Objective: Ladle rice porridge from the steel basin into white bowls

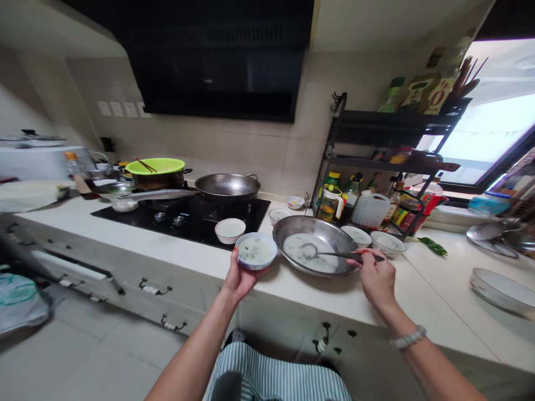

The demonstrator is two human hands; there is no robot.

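Observation:
My left hand [242, 277] is wrapped round the side and underside of a small bowl [256, 250] filled with whitish soup with green bits. Just right of it, a wide steel basin [311, 223] on the counter holds more of the same soup. My right hand [376, 274] grips the dark handle of a ladle [334, 254], whose head dips into the soup in the basin. A white bowl [229, 230] stands behind the held one on the hob's edge. Other filled bowls, one [279, 215] behind the basin and another [388, 243] to its right, are close by.
On the black hob [192, 214] sit a wok [228, 186] and a pot topped by a lime-green basin [155, 166]. A black rack [378, 163] with bottles is at the back right. A green pepper [432, 245] and a bowl [501, 291] lie rightward.

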